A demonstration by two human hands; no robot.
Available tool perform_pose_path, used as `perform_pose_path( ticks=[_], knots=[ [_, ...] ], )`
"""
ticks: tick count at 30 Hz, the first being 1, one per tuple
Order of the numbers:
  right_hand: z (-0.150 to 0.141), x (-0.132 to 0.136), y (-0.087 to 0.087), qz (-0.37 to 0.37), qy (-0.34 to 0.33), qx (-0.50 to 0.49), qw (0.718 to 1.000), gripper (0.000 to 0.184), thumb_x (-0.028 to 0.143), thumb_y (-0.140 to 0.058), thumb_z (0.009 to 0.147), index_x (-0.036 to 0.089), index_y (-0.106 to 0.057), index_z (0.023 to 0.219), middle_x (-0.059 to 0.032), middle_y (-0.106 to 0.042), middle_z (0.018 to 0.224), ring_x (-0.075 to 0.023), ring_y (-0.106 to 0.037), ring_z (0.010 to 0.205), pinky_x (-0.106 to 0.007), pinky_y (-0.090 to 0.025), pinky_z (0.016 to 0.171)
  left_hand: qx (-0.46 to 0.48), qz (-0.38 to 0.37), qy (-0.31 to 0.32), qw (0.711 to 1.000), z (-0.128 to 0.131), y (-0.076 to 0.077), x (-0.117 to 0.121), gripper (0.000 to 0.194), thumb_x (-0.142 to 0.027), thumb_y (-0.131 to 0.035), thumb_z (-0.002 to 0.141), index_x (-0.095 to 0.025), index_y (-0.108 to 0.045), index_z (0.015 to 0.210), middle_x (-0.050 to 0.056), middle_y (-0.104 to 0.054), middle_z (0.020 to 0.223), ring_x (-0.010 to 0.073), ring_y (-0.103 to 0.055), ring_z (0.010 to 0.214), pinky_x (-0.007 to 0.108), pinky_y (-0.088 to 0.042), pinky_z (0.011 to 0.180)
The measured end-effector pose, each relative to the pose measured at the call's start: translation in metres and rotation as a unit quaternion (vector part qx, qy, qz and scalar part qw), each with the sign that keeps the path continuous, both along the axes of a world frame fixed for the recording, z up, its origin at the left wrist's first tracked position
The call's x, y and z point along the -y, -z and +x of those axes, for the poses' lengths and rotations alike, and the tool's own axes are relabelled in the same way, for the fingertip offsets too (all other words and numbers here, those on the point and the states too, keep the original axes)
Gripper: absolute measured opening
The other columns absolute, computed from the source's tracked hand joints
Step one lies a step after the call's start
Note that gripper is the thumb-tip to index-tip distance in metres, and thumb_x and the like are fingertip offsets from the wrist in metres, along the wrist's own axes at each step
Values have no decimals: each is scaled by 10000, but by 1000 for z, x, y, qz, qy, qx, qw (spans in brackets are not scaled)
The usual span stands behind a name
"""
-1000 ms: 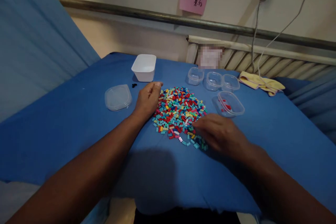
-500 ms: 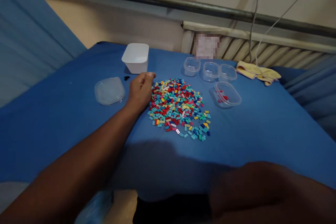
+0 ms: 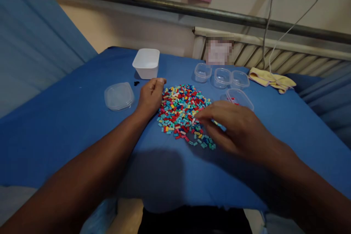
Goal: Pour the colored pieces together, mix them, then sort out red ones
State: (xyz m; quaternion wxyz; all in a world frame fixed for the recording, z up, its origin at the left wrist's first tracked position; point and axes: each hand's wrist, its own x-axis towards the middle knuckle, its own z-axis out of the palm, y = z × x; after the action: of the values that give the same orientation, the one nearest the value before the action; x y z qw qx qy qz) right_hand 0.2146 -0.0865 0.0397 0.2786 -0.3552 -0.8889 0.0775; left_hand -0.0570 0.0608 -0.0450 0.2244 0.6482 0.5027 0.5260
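A heap of small coloured toy bricks (image 3: 182, 111), red, teal, yellow, blue and pink, lies on the blue cloth. My left hand (image 3: 151, 95) rests at the heap's left edge with its fingers curled in; what they hold, if anything, is hidden. Over the heap's right side is my right hand (image 3: 233, 126), its fingers reaching left and parted, with no brick seen between them. Just behind it sits a clear container (image 3: 245, 98) with a few red bricks inside, partly covered by the hand.
A white tub (image 3: 146, 64) stands at the back left, with stacked clear lids (image 3: 119, 96) and a small black object (image 3: 136, 83) nearby. Three more clear containers (image 3: 203, 73) line the back. A yellow cloth (image 3: 271, 78) lies at the back right, beneath hanging cables.
My right hand has come up from the lower right corner to the heap's right side. The left hand stays at the heap's edge. The whole view has shifted slightly.
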Motion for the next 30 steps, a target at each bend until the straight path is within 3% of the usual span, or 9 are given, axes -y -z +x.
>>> perform_pose_path(
  ticks=[2,4,6,8,13,20,25,30],
  knots=[
    [3,-28,12,-14,19,53,998,262,62,-599,930,196,-759,1089,-83,-760,961,-237,-694,910,-361,-532,846,-9,-1,0,1000,0,1,-1,466,-551,-527,1054,-176,-799,1105,39,-723,871,217,-671,876,331,-527,835],
    [9,-40,36,-35,9,104,994,255,41,-606,883,190,-769,1010,-86,-744,936,-243,-682,915,-352,-527,832,-12,-6,-2,1000,0,2,-1,464,-548,-529,1052,-174,-800,1104,28,-706,841,210,-654,845,325,-519,813],
    [12,-45,54,-41,0,115,993,295,42,-582,907,191,-778,1067,-97,-761,1006,-253,-686,989,-363,-533,880,-12,-10,-2,1000,-1,3,-2,464,-550,-528,1054,-179,-800,1113,20,-693,825,205,-640,822,323,-512,797],
    [14,-49,62,-29,14,85,996,357,32,-550,926,191,-772,1157,-111,-774,1113,-261,-687,1061,-383,-539,938,-12,-9,-3,1000,-1,4,-3,461,-553,-528,1055,-186,-800,1121,17,-688,825,207,-631,823,324,-508,789],
    [27,-51,65,-29,75,45,996,381,33,-542,917,181,-770,1184,-115,-783,1065,-273,-715,1007,-418,-571,922,-12,-9,1,1000,0,4,-2,452,-553,-531,1053,-189,-797,1094,17,-667,793,206,-600,780,327,-492,745],
    [40,-35,70,-70,0,46,996,454,18,-540,896,228,-763,1230,-91,-790,1136,-246,-728,1057,-384,-585,924,-12,-14,-3,1000,1,-2,4,411,-525,-558,1039,-190,-789,1089,24,-702,845,205,-623,826,320,-504,773],
    [47,-39,67,-54,83,44,994,307,79,-549,964,211,-758,1146,-84,-798,1051,-233,-739,961,-352,-567,865,-7,-14,1,1000,1,1,2,410,-519,-561,1028,-185,-793,1078,16,-685,812,199,-615,793,320,-504,772],
    [42,-45,75,-83,115,84,986,238,235,-564,1071,219,-780,1170,-93,-799,1071,-246,-742,987,-359,-567,882,-8,-20,-1,1000,2,-1,3,418,-527,-564,1024,-183,-795,1081,22,-696,826,199,-607,784,319,-495,753]
  ],
)
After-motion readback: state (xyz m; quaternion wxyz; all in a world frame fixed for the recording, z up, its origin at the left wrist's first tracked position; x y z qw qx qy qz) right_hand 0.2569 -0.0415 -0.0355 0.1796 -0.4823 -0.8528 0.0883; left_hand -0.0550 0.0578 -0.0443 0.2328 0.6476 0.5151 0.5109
